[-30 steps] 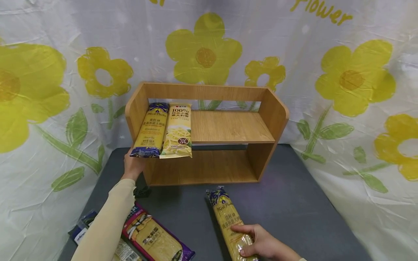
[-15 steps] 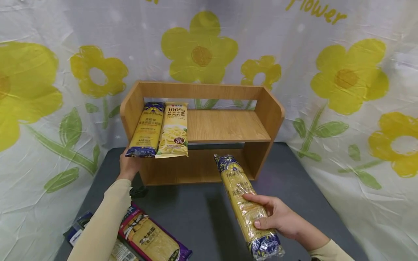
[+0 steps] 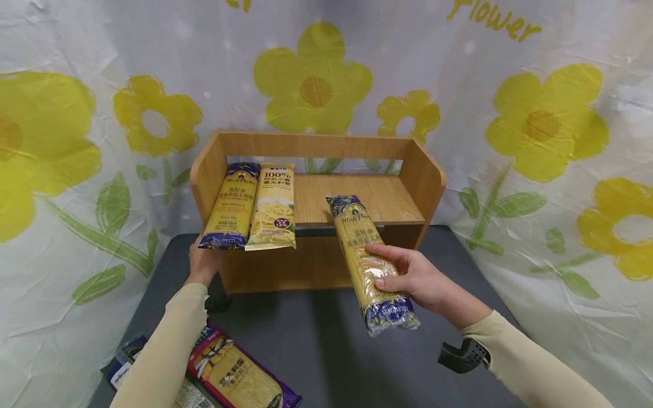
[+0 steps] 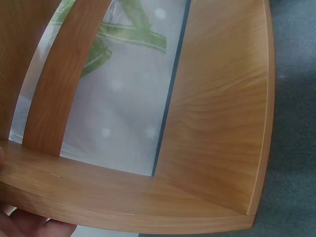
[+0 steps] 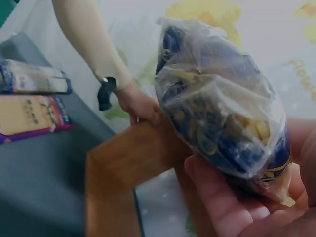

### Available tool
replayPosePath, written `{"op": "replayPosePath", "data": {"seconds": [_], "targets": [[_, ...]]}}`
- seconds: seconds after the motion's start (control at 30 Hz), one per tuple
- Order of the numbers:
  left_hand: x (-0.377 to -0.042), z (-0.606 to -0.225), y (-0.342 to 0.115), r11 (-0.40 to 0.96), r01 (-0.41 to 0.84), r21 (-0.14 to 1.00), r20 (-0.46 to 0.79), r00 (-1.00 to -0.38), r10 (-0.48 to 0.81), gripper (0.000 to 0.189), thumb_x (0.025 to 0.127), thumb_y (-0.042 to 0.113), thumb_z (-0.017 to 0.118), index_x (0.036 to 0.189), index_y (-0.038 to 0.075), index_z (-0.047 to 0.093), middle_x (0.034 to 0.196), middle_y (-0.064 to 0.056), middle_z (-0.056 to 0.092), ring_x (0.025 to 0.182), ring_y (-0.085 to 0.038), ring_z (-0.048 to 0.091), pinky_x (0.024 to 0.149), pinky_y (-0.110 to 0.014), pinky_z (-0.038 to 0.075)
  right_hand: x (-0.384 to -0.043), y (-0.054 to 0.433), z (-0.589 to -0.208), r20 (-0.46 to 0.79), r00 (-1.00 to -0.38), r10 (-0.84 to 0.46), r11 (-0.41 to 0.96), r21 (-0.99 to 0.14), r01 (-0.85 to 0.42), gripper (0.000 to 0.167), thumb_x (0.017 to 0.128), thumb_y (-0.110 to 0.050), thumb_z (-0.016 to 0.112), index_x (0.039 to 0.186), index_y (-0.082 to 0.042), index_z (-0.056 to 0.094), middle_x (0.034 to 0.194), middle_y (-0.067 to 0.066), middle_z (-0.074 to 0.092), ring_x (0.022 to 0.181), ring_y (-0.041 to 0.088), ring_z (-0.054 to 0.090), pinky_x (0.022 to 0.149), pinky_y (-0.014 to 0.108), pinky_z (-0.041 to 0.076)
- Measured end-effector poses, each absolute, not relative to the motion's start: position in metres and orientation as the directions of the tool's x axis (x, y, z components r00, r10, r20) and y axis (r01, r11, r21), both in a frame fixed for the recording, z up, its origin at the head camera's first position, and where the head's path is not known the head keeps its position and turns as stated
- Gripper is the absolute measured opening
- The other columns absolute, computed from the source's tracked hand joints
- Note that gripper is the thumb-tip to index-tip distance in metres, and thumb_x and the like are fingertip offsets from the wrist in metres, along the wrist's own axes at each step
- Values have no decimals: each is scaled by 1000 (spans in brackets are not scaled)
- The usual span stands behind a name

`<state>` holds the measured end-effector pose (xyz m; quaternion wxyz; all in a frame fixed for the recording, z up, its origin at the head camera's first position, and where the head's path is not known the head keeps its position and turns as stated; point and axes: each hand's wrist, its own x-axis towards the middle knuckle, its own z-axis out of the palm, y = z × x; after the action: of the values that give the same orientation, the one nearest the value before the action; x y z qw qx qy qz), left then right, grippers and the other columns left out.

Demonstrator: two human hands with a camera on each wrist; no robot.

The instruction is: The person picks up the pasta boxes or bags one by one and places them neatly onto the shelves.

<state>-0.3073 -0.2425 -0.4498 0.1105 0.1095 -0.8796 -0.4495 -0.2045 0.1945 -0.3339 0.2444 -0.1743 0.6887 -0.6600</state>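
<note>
Gold and blue film wraps the spaghetti packet (image 3: 361, 266) that the right hand (image 3: 410, 275) holds up in front of the wooden shelf (image 3: 352, 195) on my head feed. I see its thumb and fingers (image 3: 385, 250) clamped on the packet's nearer half, while the far end slants away to the left. That end overlaps the upper board, to the right of the cream packet (image 3: 272, 207); whether it touches the wood, I cannot tell. My right wrist camera looks at the packet's crinkled clear and blue end, with fingers around it.

The left hand (image 3: 203, 262) is at the shelf's left side panel. Through the left wrist camera I get only fingertips, curled at the panel's edge, so I read them as clamped on the wood.

On the upper board, a second gold packet (image 3: 230, 207) lies just beside the left panel, with the cream one next to it; both jut past the front edge. Below, on the dark grey counter (image 3: 285, 323), I have a purple-edged packet (image 3: 237, 371) near the left sleeve (image 3: 158, 345), and a blue-ended packet (image 3: 122, 371) partly hidden by that sleeve. Flowered cloth (image 3: 459, 130) hangs behind.
</note>
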Motion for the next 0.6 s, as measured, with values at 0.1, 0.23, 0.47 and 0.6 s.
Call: {"op": "replayPosePath", "data": {"seconds": [0.1,0.23,0.47,0.6], "targets": [[-308,-451,-242,569,-96,817,89,-954,-288,55,108,31,41,156,5,35,123,-31,61,89,-37,60,63,-34,44,-220,181,-326,-122,-842,-525,109,-991,76,75,95,-4,68,159,-1,29,116,8,64,92,14,73,78,28,60],[-308,-452,-243,560,-95,823,86,-954,-288,57,108,33,42,158,6,33,127,-32,59,91,-37,60,63,-34,44,-241,161,-315,-140,-875,-463,188,-981,58,70,98,-5,63,160,-7,31,119,10,65,89,11,72,77,26,59],[-307,-451,-244,561,-95,822,94,-950,-298,55,107,32,42,155,6,36,119,-31,62,81,-34,60,58,-32,44,-272,128,-308,-145,-915,-377,278,-960,38,67,99,-8,65,159,-14,37,138,22,60,88,8,70,77,23,56],[-307,-452,-243,567,-87,819,105,-949,-298,55,108,31,42,156,6,35,115,-31,62,76,-31,59,57,-32,43,-285,112,-309,-120,-923,-366,294,-956,8,67,98,-7,65,159,-13,37,144,24,57,91,11,71,77,23,57]]}}
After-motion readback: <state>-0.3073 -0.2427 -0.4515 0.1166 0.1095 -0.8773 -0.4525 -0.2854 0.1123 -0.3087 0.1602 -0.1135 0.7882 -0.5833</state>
